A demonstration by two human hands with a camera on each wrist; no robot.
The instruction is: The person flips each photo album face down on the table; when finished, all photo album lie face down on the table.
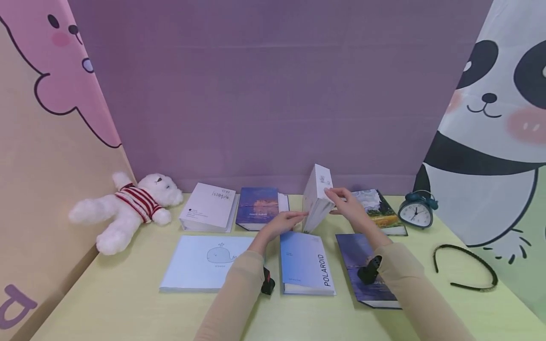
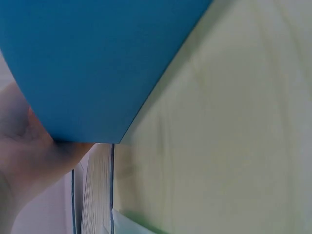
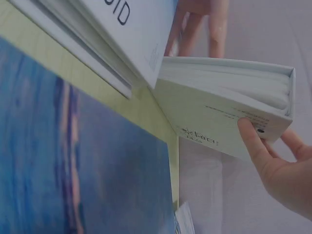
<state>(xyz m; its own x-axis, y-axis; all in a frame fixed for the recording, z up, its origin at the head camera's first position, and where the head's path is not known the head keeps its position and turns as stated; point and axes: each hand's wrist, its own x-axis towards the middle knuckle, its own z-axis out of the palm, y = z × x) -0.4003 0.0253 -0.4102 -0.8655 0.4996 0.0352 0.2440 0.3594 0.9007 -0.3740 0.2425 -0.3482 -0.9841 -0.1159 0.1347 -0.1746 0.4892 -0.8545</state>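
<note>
A thick white photo album (image 1: 317, 196) stands on end at the back middle of the table, spine and covers leaning slightly. My right hand (image 1: 349, 207) pinches its near right edge; in the right wrist view the thumb lies on the lettered cover and other fingers (image 3: 294, 142) go behind. My left hand (image 1: 279, 224) is at the album's left side, fingers extended with the tips right at it. Below the left hand lies a light-blue POLAROID album (image 1: 303, 265). In the left wrist view, a blue surface (image 2: 97, 68) covers part of the left hand.
Behind lie another white album (image 1: 209, 206), a sunset photo album (image 1: 258, 206) and a landscape-covered book (image 1: 375, 208). A whale-covered book (image 1: 196, 263) and a dark blue album (image 1: 354, 255) lie in front. A teddy bear (image 1: 138, 201), alarm clock (image 1: 415, 213) and headband (image 1: 490, 270) flank them.
</note>
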